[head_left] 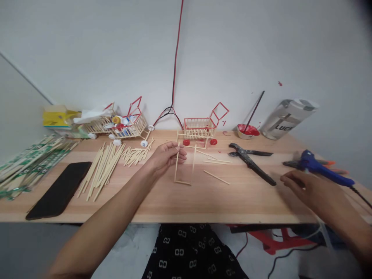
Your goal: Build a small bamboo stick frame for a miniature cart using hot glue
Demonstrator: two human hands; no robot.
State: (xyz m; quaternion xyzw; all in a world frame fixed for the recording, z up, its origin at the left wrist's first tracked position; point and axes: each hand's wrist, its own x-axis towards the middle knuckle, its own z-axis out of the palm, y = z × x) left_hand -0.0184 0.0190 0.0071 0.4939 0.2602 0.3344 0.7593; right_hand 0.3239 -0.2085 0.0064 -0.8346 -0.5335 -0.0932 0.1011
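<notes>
My left hand pinches a slim frame of wooden sticks between thumb and fingertips. Two long sides of the frame stand upright, with a short stick across the lower end, raised over the table. At the right, my right hand is just in front of a blue glue gun, its fingers loosely bent and slightly blurred. I see nothing held in it. Black-handled cutters lie left of that hand. Several loose sticks lie beside the frame.
Behind stands a red-rimmed stick cart; filled carts are at left. A red paint bowl with a brush and a tilted bottle stand back right. Stick piles, a black phone and packaged sticks lie left.
</notes>
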